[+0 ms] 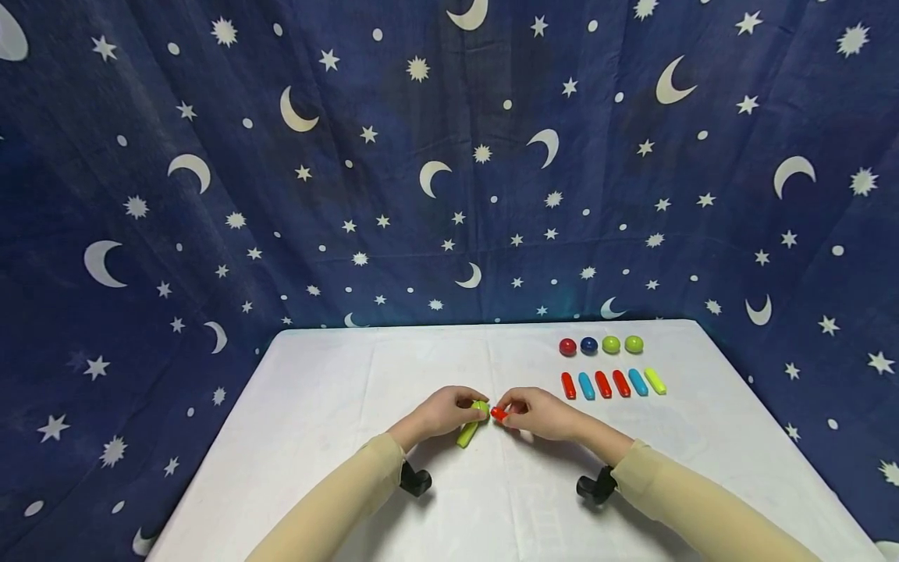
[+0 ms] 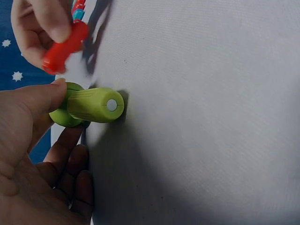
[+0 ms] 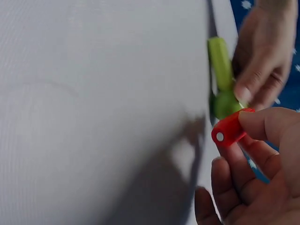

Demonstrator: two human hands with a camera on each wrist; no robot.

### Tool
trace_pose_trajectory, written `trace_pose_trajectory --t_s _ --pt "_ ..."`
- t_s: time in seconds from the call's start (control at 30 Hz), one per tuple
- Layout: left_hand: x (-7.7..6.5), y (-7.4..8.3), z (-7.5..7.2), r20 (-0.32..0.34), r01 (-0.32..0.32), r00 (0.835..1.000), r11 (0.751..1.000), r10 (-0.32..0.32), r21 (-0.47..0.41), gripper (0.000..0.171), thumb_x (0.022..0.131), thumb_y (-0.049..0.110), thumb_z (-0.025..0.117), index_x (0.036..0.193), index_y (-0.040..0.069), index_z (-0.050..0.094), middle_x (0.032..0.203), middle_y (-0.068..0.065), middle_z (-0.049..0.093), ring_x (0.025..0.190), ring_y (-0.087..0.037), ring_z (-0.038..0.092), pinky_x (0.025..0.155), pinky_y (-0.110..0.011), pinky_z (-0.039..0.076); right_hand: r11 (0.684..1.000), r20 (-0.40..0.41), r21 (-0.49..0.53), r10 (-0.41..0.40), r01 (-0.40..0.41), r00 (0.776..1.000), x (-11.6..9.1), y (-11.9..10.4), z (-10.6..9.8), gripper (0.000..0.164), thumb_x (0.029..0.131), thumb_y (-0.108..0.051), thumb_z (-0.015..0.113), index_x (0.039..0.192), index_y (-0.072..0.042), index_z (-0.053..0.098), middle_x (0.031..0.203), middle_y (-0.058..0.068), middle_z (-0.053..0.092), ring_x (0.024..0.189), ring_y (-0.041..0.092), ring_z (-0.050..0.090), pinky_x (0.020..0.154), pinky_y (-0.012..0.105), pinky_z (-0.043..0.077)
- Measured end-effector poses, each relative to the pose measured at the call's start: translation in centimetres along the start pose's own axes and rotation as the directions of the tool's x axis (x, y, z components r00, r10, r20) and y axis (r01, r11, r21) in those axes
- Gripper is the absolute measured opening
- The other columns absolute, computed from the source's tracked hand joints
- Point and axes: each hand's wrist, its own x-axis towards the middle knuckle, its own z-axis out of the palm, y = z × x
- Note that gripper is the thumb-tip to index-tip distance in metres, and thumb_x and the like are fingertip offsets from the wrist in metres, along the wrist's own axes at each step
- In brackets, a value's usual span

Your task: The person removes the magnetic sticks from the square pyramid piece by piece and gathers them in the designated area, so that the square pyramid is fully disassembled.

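My left hand [image 1: 444, 411] pinches a green ball [image 2: 68, 119] between thumb and fingers. A yellow-green rod [image 2: 96, 104] with a pale round disc in its end is joined to or touching that ball, and it points toward me in the head view. Just to the right, my right hand [image 1: 539, 414] pinches a short red rod [image 3: 229, 129] between thumb and fingertips. A pale disc shows in the red rod's end too. In the head view a small gap separates the red rod from the green ball.
At the back right stand a red ball [image 1: 567, 346], a dark blue ball [image 1: 588, 346] and two green balls [image 1: 611, 344] in a row. Nearer lies a row of red, blue and yellow rods [image 1: 603, 384]. A white cloth covers the table [image 1: 337, 390]; a starry curtain [image 1: 393, 195] hangs behind.
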Motion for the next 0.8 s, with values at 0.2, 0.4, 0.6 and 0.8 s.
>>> trace_pose_trajectory --t_s 0.2,0.4,0.6,0.8 --pt "0.1 0.0 0.0 0.001 -0.003 1.000 1.000 0.003 0.009 0.031 0.096 0.031 0.073 0.125 0.019 0.074 0.124 -0.003 0.067 0.116 -0.021 0.059 0.101 -0.045 0.046 0.993 -0.068 0.117 0.001 0.007 0.998 -1.5 1.4 -4.4 0.027 0.097 -0.017 0.069 0.123 -0.009 0.069 0.091 0.011 0.070 0.085 0.031 0.062 0.075 0.038 0.049" --pt "-0.2 -0.1 0.0 -0.001 -0.015 1.000 1.000 0.015 0.004 0.032 0.096 0.031 0.073 0.126 0.018 0.074 0.125 -0.004 0.066 0.116 -0.021 0.059 0.100 -0.044 0.046 0.975 -0.175 0.184 0.156 -0.123 0.972 -4.2 3.7 -10.6 0.046 0.098 -0.030 0.071 0.137 -0.006 0.062 0.118 0.017 0.068 0.109 0.038 0.059 0.086 0.048 0.049" --pt "-0.3 -0.1 -0.1 -0.001 -0.015 1.000 1.000 0.015 -0.008 0.032 0.096 0.032 0.074 0.125 0.018 0.074 0.123 -0.003 0.066 0.111 -0.020 0.058 0.097 -0.044 0.045 0.939 -0.260 0.227 0.314 -0.258 0.913 -7.0 7.7 -15.9 0.065 0.101 -0.041 0.065 0.149 0.001 0.048 0.138 0.025 0.056 0.128 0.045 0.047 0.104 0.061 0.041" --pt "-0.1 -0.1 0.0 -0.003 -0.012 1.000 1.000 0.012 -0.015 0.031 0.095 0.031 0.074 0.124 0.019 0.074 0.123 -0.003 0.066 0.111 -0.020 0.058 0.098 -0.044 0.045 0.900 -0.312 0.233 0.427 -0.367 0.849 -9.5 11.5 -18.6 0.073 0.102 -0.043 0.062 0.151 0.007 0.040 0.147 0.033 0.044 0.131 0.053 0.040 0.105 0.063 0.039"
